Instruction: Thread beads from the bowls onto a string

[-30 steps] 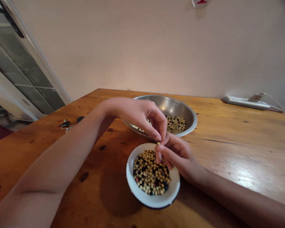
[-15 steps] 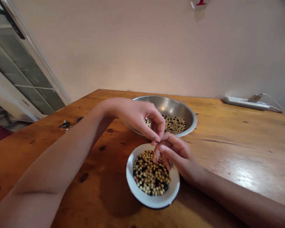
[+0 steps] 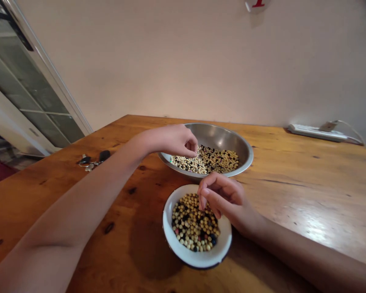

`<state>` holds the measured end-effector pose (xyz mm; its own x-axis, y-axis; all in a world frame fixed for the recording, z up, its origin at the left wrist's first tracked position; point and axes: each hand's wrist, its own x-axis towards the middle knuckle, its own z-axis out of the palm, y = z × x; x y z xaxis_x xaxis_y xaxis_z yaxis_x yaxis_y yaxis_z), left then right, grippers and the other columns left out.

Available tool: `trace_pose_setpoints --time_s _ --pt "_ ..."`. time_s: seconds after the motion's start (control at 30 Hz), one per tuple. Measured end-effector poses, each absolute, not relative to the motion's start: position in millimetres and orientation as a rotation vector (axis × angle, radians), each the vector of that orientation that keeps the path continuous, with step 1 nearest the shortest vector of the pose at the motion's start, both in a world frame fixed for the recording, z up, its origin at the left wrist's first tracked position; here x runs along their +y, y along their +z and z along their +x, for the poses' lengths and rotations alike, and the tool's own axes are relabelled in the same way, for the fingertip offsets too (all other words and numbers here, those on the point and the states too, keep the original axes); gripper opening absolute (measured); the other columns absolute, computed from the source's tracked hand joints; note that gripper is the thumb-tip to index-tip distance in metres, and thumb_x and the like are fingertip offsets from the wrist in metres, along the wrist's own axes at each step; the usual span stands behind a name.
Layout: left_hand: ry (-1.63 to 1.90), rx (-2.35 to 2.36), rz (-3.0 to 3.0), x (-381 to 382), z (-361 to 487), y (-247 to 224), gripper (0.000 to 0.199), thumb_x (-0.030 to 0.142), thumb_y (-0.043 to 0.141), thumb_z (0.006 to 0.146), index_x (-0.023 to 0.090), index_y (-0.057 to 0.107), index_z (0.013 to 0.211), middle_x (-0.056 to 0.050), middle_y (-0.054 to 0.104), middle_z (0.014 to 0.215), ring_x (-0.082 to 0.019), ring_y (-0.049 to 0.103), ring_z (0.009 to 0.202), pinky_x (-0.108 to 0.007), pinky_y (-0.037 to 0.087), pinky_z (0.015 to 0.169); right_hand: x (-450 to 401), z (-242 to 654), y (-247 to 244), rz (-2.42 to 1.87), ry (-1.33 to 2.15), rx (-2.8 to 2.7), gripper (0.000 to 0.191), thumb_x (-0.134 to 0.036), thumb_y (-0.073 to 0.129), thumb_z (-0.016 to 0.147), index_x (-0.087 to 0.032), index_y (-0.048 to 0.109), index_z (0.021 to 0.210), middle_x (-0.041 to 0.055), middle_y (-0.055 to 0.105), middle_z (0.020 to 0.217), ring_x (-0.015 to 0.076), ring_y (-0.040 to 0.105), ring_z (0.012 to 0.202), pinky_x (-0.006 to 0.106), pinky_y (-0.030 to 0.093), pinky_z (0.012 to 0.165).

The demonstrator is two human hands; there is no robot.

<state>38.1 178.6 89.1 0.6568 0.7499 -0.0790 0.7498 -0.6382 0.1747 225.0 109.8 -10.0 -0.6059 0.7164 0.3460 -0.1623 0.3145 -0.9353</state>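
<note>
My left hand (image 3: 173, 140) hangs over the near edge of a stainless steel bowl (image 3: 228, 136), its curled fingertips pinched just above the beads (image 3: 216, 159) inside. Whether those fingertips hold a bead is hidden. These beads are mostly cream, with dark ones among them. My right hand (image 3: 222, 199) rests over the rim of a white enamel bowl (image 3: 183, 248), its fingers curled and pointing down. No bead shows in them. That smaller bowl holds a heap of cream, dark blue and a few reddish beads (image 3: 193, 228).
Both bowls stand on a wooden table (image 3: 293, 195). A bunch of keys (image 3: 91, 162) lies near its left edge. A white power strip (image 3: 317, 133) with a cable sits along the far wall. A glazed door (image 3: 33, 89) stands at the left.
My left hand has moved away from my right, out over the steel bowl. The bead pinched between my hands earlier no longer shows. More beads in the steel bowl are visible.
</note>
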Motion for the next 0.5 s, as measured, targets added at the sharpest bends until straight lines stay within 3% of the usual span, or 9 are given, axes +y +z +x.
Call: trace_pose_setpoints --time_s 0.2,0.33,0.5 --pt "-0.479 1.413 2.590 193.0 38.1 64.8 0.026 0.028 0.059 0.070 0.020 0.072 0.091 -0.005 0.073 0.087 -0.017 0.060 0.069 -0.025 0.038 0.057 109.8 225.3 -8.8 -0.500 1.384 -1.803 0.012 -0.028 0.056 0.088 -0.018 0.056 0.081 -0.0042 0.060 0.063 0.0011 0.041 0.044 0.015 0.032 0.040" --pt "-0.378 1.357 2.657 191.2 39.9 67.8 0.022 0.024 0.059 0.071 0.020 0.073 0.087 -0.005 0.074 0.085 -0.015 0.060 0.067 -0.024 0.038 0.058 109.8 225.6 -10.0 -0.503 1.389 -1.801 0.011 -0.027 0.056 0.089 -0.018 0.056 0.082 -0.0043 0.061 0.064 0.0006 0.041 0.044 0.014 0.033 0.041" --pt "-0.076 1.093 2.472 186.2 39.1 82.4 0.021 0.022 0.060 0.077 0.019 0.072 0.094 -0.002 0.074 0.094 -0.012 0.065 0.083 -0.019 0.044 0.072 110.7 225.6 -11.5 -0.497 1.404 -1.791 0.012 -0.027 0.056 0.089 -0.019 0.056 0.081 -0.0041 0.060 0.063 0.0011 0.042 0.046 0.014 0.034 0.041"
